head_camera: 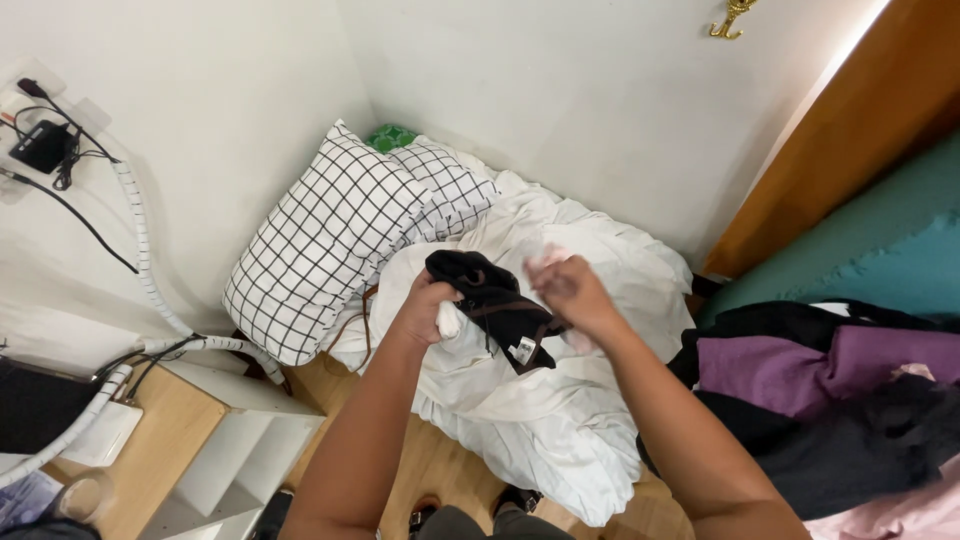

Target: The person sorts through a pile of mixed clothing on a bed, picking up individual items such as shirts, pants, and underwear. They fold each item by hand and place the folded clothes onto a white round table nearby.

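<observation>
Here, both hands — left hand (428, 312), right hand (572, 292) — grip black garment (495, 300).

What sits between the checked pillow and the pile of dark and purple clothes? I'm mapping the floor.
In the head view, a crumpled white duvet fills that stretch, with both hands over it.

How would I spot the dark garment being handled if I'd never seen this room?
Find the rumpled white bedding heaped on the floor in the corner, below the checked pillows. Just above it, the left hand and right hand hold a small black garment, the only dark item against the white, with a white tag hanging below.
</observation>
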